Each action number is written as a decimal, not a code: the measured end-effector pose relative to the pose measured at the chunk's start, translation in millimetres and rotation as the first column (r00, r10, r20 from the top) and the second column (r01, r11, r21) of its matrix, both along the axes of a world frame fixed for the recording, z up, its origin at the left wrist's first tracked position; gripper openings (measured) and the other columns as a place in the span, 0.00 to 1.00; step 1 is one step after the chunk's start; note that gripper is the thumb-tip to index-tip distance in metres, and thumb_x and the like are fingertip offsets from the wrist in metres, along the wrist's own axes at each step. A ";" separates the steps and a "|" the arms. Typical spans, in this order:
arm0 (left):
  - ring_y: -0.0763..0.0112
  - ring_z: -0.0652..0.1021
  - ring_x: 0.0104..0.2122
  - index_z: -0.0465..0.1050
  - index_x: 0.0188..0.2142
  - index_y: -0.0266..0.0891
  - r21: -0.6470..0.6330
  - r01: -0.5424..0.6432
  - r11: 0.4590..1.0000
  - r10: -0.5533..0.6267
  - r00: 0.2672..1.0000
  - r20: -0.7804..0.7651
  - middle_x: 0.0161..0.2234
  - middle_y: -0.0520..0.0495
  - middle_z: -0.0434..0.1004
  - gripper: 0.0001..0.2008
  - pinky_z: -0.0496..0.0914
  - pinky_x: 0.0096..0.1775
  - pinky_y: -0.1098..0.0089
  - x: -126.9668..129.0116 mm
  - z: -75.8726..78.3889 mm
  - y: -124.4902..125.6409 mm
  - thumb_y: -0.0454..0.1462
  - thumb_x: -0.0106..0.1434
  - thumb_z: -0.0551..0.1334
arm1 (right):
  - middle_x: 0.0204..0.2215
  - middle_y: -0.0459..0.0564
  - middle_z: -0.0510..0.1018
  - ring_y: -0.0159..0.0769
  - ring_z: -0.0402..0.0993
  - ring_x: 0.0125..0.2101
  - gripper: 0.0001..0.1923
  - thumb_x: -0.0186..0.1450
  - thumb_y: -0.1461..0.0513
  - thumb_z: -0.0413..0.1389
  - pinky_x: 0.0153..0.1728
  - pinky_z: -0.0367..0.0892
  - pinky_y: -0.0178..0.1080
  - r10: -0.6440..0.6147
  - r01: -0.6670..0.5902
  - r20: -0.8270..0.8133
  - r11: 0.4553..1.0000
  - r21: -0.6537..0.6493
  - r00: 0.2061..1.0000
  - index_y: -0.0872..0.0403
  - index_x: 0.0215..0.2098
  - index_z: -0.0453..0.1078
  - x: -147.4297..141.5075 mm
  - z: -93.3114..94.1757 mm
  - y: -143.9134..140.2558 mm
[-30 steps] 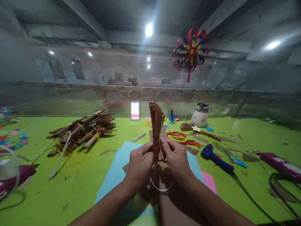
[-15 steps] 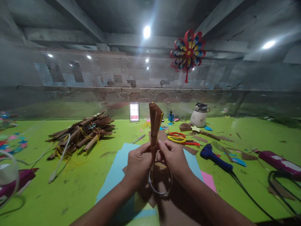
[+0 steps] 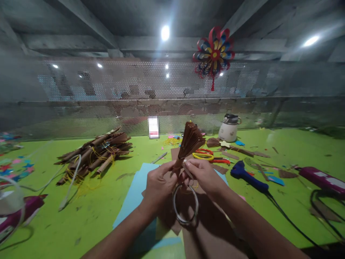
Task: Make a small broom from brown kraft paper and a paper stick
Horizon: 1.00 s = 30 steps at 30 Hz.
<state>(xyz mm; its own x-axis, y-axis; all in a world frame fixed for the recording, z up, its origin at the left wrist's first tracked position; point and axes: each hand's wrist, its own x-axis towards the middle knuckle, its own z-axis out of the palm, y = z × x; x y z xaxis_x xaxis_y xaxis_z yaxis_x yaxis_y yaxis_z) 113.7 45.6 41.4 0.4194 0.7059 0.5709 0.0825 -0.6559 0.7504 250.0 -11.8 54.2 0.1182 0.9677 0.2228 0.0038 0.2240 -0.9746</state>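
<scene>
My left hand point(image 3: 161, 183) is closed around the neck of a small brown paper broom point(image 3: 191, 140), whose pleated, fanned head points up and leans right. My right hand point(image 3: 203, 174) is closed at the same neck, thumb and forefinger pinching a thin pale strip of tape point(image 3: 189, 169). Beneath both hands hangs a narrow ring point(image 3: 176, 212) that looks like a nearly used-up tape roll. Fingers hide most of the broom's handle. Brown paper sheets point(image 3: 199, 233) and light blue sheets point(image 3: 132, 198) lie below on the green table.
A pile of brown paper brooms point(image 3: 94, 154) with yellow strings lies at left. To the right are scissors point(image 3: 203, 155), a blue glue gun point(image 3: 249, 178) with its cord, and a purple power strip point(image 3: 323, 180). A white jug point(image 3: 228, 129) stands near the mesh partition point(image 3: 113, 82).
The broom has turned and tilted to the right, so its fanned head shows wider. The hanging ring has shifted slightly right and swung a little; both hands keep their hold.
</scene>
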 end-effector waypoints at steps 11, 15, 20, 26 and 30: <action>0.71 0.79 0.37 0.75 0.44 0.43 0.451 -0.012 0.893 0.028 0.999 -0.029 0.38 0.50 0.81 0.17 0.71 0.41 0.71 -1.9 -11.0 5.5 0.27 0.57 0.59 | 0.19 0.44 0.74 0.34 0.71 0.20 0.16 0.55 0.50 0.59 0.25 0.67 0.36 0.066 -0.075 -0.117 0.994 -0.073 0.991 0.53 0.32 0.70 6.3 -5.5 -6.3; 0.69 0.79 0.35 0.76 0.43 0.43 0.373 0.000 0.928 0.013 0.999 -0.031 0.37 0.49 0.81 0.17 0.71 0.39 0.69 -1.1 -7.6 2.4 0.28 0.56 0.60 | 0.23 0.46 0.76 0.33 0.72 0.22 0.20 0.54 0.50 0.61 0.27 0.68 0.37 0.076 -0.089 -0.191 0.994 -0.058 0.979 0.54 0.38 0.69 8.7 -10.4 -4.8; 0.68 0.79 0.31 0.79 0.37 0.39 -0.232 0.058 0.971 -0.041 0.996 0.076 0.32 0.48 0.82 0.10 0.73 0.35 0.71 5.5 8.0 -8.3 0.34 0.55 0.63 | 0.27 0.48 0.78 0.30 0.74 0.21 0.18 0.56 0.54 0.59 0.27 0.70 0.36 0.031 -0.051 -0.159 0.992 -0.119 0.987 0.55 0.40 0.69 8.0 -9.6 -2.6; 0.67 0.78 0.32 0.80 0.35 0.41 -0.235 0.042 0.971 -0.016 0.994 0.110 0.32 0.49 0.82 0.09 0.72 0.37 0.70 4.2 10.8 -7.7 0.34 0.52 0.65 | 0.37 0.52 0.77 0.32 0.75 0.23 0.21 0.53 0.57 0.62 0.23 0.71 0.36 0.040 -0.069 -0.198 0.987 -0.146 0.979 0.54 0.44 0.68 5.8 -1.5 -5.7; 0.67 0.78 0.34 0.79 0.38 0.41 -0.199 0.025 0.980 -0.002 0.994 0.112 0.33 0.50 0.81 0.11 0.71 0.38 0.70 0.9 6.3 -2.1 0.34 0.54 0.64 | 0.45 0.53 0.72 0.30 0.74 0.21 0.25 0.52 0.56 0.63 0.22 0.71 0.39 0.019 -0.060 -0.228 0.983 -0.176 0.974 0.51 0.46 0.63 1.0 2.0 -9.9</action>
<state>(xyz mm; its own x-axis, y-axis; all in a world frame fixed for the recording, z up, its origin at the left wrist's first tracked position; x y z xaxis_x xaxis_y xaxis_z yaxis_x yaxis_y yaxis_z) 114.6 43.5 47.7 0.3718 0.8051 0.4620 -0.0163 -0.4920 0.8705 251.0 -21.6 56.2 0.1060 0.9942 0.0165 -0.2247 0.0401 -0.9736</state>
